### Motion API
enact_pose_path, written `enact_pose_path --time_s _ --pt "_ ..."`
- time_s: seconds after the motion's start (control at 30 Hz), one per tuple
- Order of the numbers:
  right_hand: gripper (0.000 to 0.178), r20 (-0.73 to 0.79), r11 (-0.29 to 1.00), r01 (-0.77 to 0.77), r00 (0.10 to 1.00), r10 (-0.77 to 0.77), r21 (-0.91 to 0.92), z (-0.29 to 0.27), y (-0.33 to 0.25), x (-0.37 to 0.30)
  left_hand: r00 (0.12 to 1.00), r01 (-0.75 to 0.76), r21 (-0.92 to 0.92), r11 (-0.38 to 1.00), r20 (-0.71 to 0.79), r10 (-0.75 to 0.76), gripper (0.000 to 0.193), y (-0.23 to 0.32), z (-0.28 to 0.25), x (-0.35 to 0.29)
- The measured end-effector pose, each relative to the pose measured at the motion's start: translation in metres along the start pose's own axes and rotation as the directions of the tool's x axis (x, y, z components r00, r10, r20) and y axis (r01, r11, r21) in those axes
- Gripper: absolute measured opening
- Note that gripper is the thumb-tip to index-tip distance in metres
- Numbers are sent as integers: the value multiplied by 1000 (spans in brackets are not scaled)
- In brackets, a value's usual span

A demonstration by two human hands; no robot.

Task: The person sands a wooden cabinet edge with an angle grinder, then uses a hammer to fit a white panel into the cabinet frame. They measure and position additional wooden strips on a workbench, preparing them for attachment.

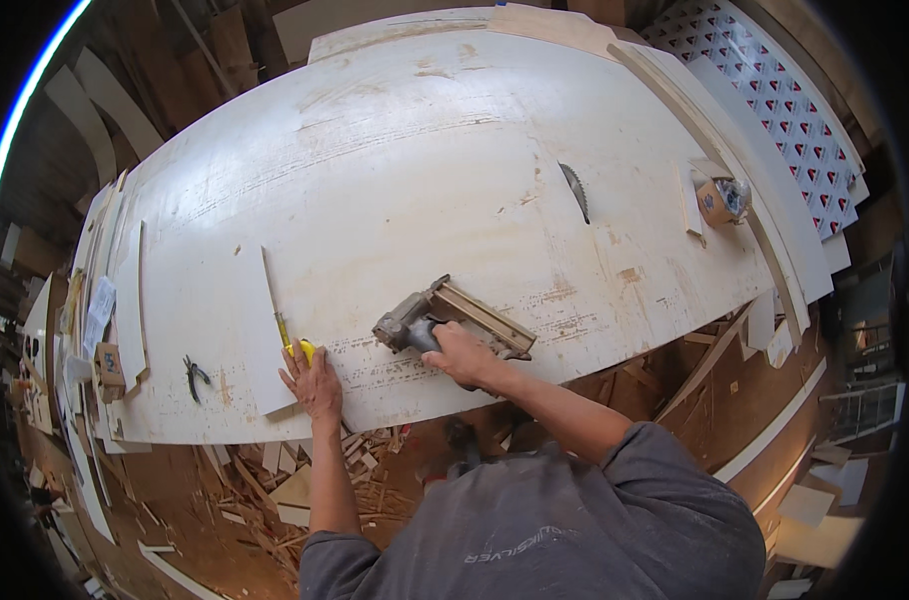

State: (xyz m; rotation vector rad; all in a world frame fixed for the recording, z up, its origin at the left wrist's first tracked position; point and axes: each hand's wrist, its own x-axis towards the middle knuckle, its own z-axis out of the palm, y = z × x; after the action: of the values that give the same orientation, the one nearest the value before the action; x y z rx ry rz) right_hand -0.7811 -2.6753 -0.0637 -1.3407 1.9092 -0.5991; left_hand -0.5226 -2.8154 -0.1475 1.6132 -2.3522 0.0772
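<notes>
My right hand (465,358) is wrapped round the handle of a grey pneumatic nail gun (415,322). The gun lies tilted over the white tabletop (415,220), its long magazine slanting toward the right. Near the table's front edge, my left hand (317,388) has its thumb and fingers about a yellow tape measure (303,349), partly covered by them. A narrow yellow strip extends from it along the edge of a white board strip (260,340). That board lies flat beside my left hand. To its left are dark-handled pliers (195,378).
A toothed saw blade (576,192) pokes up through the tabletop. At the right stands a small open cardboard box (720,200) with a clear bag; another box (109,370) sits at the left edge. Long strips (715,140) line the right side. Wood offcuts (295,490) litter the floor.
</notes>
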Motion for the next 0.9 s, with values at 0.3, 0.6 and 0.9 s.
enact_pose_path --time_s 0.3,0.6,0.9 --pt "36 -182 896 419 902 -392 147 30 -26 43 993 100 73 992 63 -105 27 -76 -5 -6" --pt "34 -793 973 3 580 185 230 -188 214 -171 975 85 -171 982 -189 -117 39 -13 -20 -7" --pt "37 -895 787 -446 -332 298 427 -391 633 -500 958 -221 -445 868 -267 107 41 337 -48 -57"
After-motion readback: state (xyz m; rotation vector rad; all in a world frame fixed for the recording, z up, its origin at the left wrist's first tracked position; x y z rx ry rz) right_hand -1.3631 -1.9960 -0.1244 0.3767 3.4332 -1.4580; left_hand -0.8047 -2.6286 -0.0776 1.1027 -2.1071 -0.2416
